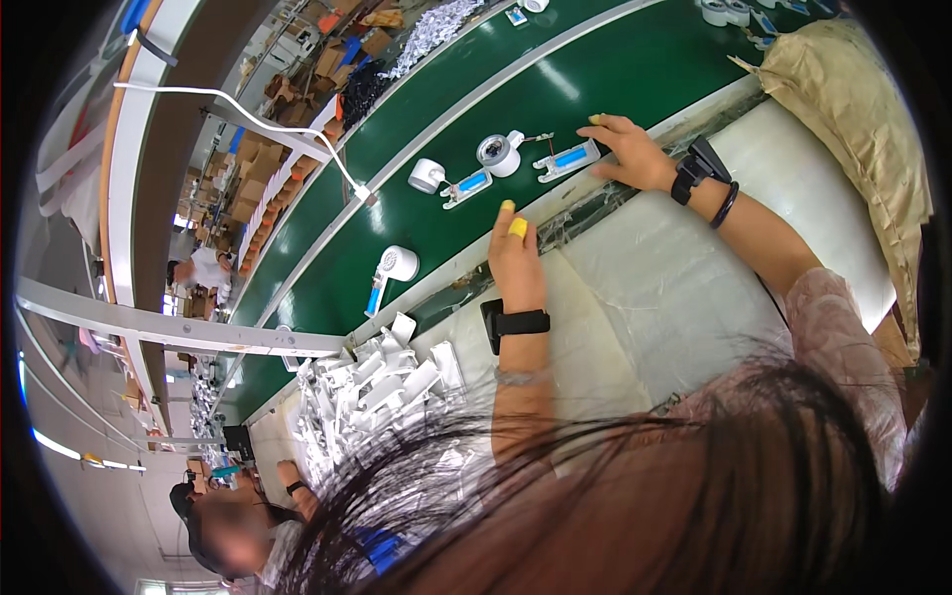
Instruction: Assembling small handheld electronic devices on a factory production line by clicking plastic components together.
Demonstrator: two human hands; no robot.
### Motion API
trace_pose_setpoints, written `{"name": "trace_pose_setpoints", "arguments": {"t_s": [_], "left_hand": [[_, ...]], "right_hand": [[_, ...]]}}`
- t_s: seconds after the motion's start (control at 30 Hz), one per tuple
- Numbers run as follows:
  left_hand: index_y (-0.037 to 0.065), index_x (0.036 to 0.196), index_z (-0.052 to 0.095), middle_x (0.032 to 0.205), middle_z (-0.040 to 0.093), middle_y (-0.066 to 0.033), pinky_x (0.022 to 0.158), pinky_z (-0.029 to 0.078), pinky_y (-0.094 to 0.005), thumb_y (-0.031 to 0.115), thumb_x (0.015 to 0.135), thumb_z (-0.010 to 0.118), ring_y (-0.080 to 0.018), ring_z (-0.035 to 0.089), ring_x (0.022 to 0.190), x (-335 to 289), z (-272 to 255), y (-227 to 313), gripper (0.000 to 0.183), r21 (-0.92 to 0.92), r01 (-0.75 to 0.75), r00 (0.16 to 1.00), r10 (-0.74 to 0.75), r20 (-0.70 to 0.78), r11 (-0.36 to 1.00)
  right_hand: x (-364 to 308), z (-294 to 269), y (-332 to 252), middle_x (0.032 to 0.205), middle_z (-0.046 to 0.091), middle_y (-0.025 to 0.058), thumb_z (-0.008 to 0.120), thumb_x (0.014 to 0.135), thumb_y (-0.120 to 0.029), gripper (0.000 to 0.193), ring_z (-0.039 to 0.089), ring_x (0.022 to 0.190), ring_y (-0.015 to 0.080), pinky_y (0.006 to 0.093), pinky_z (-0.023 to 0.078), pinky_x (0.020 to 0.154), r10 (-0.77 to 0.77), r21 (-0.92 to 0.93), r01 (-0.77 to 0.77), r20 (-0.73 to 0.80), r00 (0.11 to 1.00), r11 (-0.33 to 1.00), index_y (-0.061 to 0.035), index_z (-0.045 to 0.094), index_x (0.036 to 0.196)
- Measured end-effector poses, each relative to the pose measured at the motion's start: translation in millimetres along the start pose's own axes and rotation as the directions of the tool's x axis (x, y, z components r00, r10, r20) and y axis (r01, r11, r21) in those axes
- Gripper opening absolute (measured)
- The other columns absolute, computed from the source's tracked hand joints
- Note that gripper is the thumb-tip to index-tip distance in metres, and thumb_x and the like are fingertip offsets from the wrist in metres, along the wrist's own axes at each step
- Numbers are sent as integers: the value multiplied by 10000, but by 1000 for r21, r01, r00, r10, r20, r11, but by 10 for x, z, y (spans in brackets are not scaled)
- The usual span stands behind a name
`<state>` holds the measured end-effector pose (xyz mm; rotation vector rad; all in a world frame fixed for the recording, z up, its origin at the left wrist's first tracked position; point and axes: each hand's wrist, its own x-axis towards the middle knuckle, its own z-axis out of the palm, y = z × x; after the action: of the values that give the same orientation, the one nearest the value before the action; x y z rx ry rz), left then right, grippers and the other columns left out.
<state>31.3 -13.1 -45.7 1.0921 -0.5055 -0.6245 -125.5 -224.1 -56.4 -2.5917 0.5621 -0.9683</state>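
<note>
My right hand [640,157] is at the belt's near edge, fingers and thumb spread around the right end of a white handle shell [570,159] with a blue cylindrical cell inside. I cannot tell whether they touch it. My left hand [518,266] is open over the belt's near rim, holding nothing, with yellow covers on two fingertips. Beyond it lies another white handle shell [468,186] with a blue cell, beside a white round head [427,176]. Between the two shells stands a round head with a dark face [493,152], thin wires running toward the right shell.
A white round-headed device [399,264] with a blue cell lies farther left on the green belt [347,283]. White plastic parts [377,392] are heaped left of my left arm. A tan sack [843,89] lies at right. A metal post [188,327] crosses at left; another person [233,535] sits lower left.
</note>
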Motion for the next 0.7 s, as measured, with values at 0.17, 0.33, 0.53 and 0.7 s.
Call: {"name": "trace_pose_setpoints", "arguments": {"t_s": [0.17, 0.33, 0.53, 0.7], "left_hand": [[-19, 1262, 493, 1293, 495, -136, 1006, 426, -415, 69, 956, 451, -259, 502, 1179, -155, 202, 171, 322, -21, 183, 981, -181, 65, 983], [-22, 1256, 484, 1300, 492, -156, 992, 447, -451, 94, 959, 445, -299, 522, 1167, -142, 161, 177, 321, -56, 253, 962, -245, 122, 966], [-9, 1205, 468, 1221, 546, -163, 896, 503, -445, 197, 981, 473, -287, 588, 1050, -135, 199, 135, 304, -155, 416, 907, -397, 142, 896], [11, 1152, 493, 1056, 607, -121, 769, 540, -407, 271, 971, 438, -233, 619, 930, -141, 192, 187, 322, -110, 335, 935, -316, 159, 936]], "right_hand": [[191, 66, -12, 1054, 618, 116, 731, 757, -323, 504, 545, 1079, 291, 404, 407, 933, 46, -102, -38, 80, 996, 994, -95, 566, 1177], [248, -172, -307, 887, 643, 101, 743, 736, -338, 358, 600, 952, 274, 392, 432, 875, 46, -69, -39, 89, 995, 997, -74, 651, 959], [155, -271, -693, 654, 598, 86, 771, 721, -264, 251, 582, 600, 244, 333, 454, 534, 3, 392, -44, 105, 994, 919, -53, 638, 689], [77, -390, -1067, 662, 591, 93, 693, 819, -256, 254, 586, 637, 273, 364, 458, 580, -203, 396, 126, 157, 967, 910, -45, 605, 708]]}}
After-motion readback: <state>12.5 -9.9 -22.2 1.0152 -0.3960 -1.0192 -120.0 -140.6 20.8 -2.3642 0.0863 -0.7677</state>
